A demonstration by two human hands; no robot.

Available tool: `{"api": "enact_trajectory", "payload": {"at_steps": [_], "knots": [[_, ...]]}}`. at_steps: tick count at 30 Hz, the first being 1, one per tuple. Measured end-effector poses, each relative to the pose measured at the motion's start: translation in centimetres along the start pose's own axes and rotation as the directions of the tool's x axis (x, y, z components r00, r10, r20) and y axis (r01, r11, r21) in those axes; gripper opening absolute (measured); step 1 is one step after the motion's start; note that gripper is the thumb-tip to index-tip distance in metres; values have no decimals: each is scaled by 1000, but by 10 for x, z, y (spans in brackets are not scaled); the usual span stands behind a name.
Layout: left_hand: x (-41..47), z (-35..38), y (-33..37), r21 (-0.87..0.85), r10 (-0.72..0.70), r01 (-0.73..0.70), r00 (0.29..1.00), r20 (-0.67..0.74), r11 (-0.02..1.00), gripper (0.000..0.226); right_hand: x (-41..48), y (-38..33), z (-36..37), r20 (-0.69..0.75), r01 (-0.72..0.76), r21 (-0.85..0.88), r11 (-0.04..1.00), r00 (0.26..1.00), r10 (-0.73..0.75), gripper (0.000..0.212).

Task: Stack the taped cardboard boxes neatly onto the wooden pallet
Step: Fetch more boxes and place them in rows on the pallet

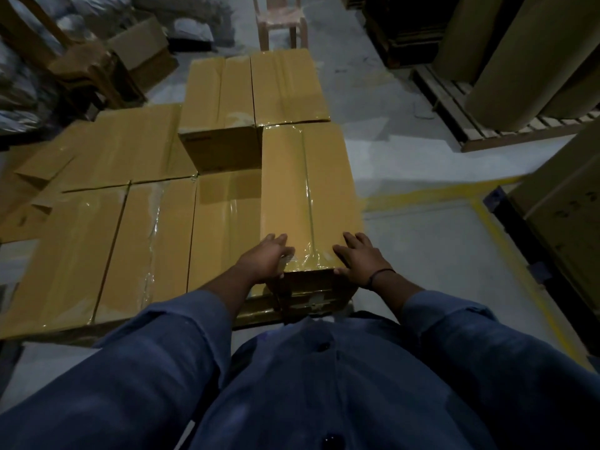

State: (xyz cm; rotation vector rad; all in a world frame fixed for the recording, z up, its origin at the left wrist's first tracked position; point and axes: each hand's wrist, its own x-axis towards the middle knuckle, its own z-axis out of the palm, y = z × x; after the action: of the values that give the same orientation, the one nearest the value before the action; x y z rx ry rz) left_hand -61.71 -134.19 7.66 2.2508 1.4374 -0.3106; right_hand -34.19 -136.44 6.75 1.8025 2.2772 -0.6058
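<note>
A long taped cardboard box (308,190) lies on the upper layer of a stack of similar boxes. My left hand (268,258) rests on its near left corner with the fingers spread flat. At the near right corner my right hand (357,256) presses down, thumb over the front edge. Two more upper boxes (253,89) stand behind it. Lower-layer boxes (130,228) spread to the left. The pallet under the stack is hidden.
A wooden pallet (454,102) with big brown paper rolls (519,60) stands at the right rear. A plastic chair (281,21) and an open carton (143,50) sit beyond the stack. Yellow floor lines (487,216) mark the grey floor to the right, beside another large carton (568,216).
</note>
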Motion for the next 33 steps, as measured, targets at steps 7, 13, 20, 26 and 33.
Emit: {"api": "enact_trajectory", "payload": {"at_steps": [7,13,20,26,33], "knots": [[1,-1,10,-85,-62,60,998,-24,995,75,7,15,-14,48,16,7,1000,999,-16,64],[-1,4,5,-168,-98,91,995,-35,982,90,4,12,-8,18,20,1,1000,1000,-20,55],[-2,-3,7,-118,-40,36,999,-30,992,75,6,11,-7,27,-3,32,999,1000,2,57],[-2,-8,1,-65,-16,16,1000,-11,998,74,6,3,-4,12,-7,36,999,1000,7,55],[5,-9,-2,-67,-8,8,1000,0,998,74,10,7,-10,32,-7,55,998,999,5,56]]}}
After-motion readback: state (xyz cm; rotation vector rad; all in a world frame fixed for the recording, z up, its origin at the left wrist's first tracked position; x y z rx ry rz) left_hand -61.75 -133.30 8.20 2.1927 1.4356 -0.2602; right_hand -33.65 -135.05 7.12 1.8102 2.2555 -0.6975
